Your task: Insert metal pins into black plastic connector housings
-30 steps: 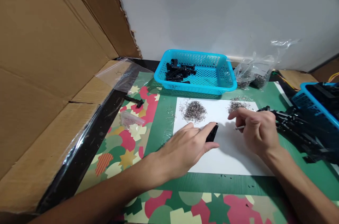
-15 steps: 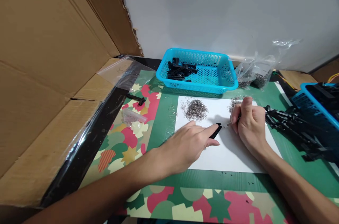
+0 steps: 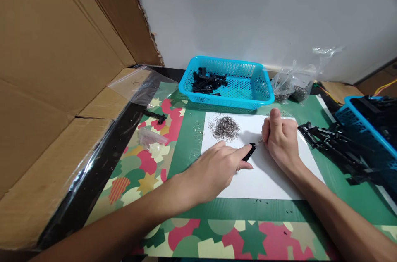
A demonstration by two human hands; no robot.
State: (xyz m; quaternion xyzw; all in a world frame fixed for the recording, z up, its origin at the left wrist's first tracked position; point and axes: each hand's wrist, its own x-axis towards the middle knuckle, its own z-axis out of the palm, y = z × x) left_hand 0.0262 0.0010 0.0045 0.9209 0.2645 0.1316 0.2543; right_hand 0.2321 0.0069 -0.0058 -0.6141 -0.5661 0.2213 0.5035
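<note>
My left hand (image 3: 218, 167) is closed on a small black plastic part (image 3: 249, 153), its index finger lying along the top and the thumb below. The part rests on or just over a white sheet (image 3: 248, 187). My right hand (image 3: 281, 136) is curled into a fist, thumb raised, round a thin metal-tipped tool (image 3: 260, 141); most of it is hidden in the fingers. Its tip meets or nearly meets the far end of the black part. Beyond my left hand lies a pile of tiny metal springs or pins (image 3: 226, 128). A second pile is mostly covered by my right hand.
A blue basket (image 3: 229, 98) with black parts stands behind the sheet. Bags of small metal pieces (image 3: 299, 92) are beside it. At right, black parts (image 3: 338, 150) lie near another blue basket (image 3: 369, 125). A black part (image 3: 159, 118) and cardboard (image 3: 62, 101) are at left.
My right hand has brought the tool's tip leftward, closing the small gap to the black part's end. My left hand keeps its hold. The whole view has shifted slightly.
</note>
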